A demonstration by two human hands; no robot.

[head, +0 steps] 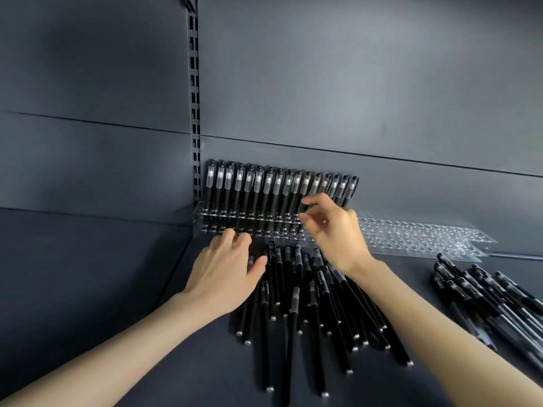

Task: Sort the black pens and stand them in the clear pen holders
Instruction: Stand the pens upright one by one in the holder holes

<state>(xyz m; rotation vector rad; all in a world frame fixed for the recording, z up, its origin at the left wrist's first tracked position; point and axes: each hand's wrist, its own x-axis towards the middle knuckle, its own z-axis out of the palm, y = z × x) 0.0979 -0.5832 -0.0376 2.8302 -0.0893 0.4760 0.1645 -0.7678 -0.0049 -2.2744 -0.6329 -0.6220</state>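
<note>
On the dark shelf (88, 289), fill the clear pen holder (205, 221) hole by hole: seat each pen upright, cap up like the standing pens (258, 186) in its far row, before letting go. The loose black pens (296, 304) fan out just near of the holder, between and under your hands. Your left hand (226, 268) rests relaxed on the fan's left edge. Your right hand (335, 230) hovers, fingers curled, before the standing row; I cannot tell whether it pinches a pen.

no legible txt, faint print on one pen (321, 277), too blurry
</note>
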